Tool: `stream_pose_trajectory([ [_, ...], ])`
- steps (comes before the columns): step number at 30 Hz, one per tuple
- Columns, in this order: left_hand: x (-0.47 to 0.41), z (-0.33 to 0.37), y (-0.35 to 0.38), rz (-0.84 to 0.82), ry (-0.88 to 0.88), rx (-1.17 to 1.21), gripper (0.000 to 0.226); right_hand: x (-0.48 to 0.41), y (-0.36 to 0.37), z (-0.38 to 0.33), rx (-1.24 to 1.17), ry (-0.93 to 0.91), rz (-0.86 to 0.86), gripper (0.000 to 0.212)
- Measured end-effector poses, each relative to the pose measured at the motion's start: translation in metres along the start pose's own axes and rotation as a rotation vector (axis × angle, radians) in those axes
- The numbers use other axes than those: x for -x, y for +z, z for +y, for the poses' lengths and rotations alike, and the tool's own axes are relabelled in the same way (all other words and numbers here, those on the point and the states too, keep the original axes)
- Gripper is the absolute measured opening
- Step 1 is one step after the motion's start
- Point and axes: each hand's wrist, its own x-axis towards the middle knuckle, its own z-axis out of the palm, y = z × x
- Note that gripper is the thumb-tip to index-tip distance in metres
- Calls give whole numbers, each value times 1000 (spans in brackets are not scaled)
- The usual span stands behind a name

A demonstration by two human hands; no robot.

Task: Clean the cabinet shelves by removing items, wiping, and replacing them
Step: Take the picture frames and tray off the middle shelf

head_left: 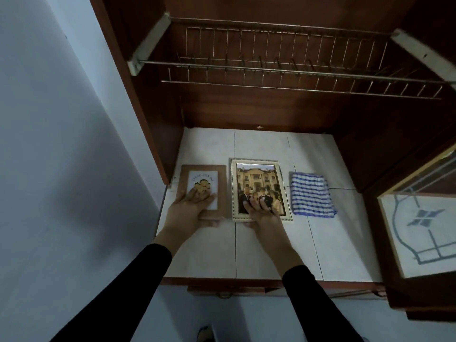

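Observation:
Two picture frames lie flat on the white tiled cabinet shelf [266,248]. On the left is a brown wooden frame [220,183]; my left hand [190,211] grips its near edge, fingers on top and thumb under the front. Beside it lies a cream-edged photo frame [259,178] showing people before a building; my right hand [264,215] holds its near edge the same way. A folded blue-and-white striped cloth [311,193] rests on the shelf just right of the photo frame, touched by neither hand.
A metal wire dish rack [283,70] spans the cabinet above the shelf. The brown cabinet side wall [148,99] stands at the left. An open glass door [419,233] with a blue pattern juts out at the right. A drawer handle [223,295] sits below the shelf edge.

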Motion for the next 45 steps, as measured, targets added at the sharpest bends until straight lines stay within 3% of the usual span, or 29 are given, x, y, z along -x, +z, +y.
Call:
stream_pose_trajectory([
  [5,-1,-5,3,-32,20,-9,99,-7,-4,0,16,6,-123,63],
  [12,1,-7,13,-24,16,-28,90,-7,-10,-1,33,4,-183,60],
  [18,5,-8,18,-76,-7,97,95,9,-11,-8,-40,19,-78,61],
  [24,14,8,15,42,-99,130,68,23,-7,-22,-48,108,7,58],
  [30,26,44,3,51,-172,186,72,59,-10,-24,-143,122,52,59],
  [35,43,74,-2,48,-133,188,71,102,-11,-18,-101,200,140,81],
  [45,92,206,-12,131,32,400,44,223,-3,21,-88,319,363,53],
])
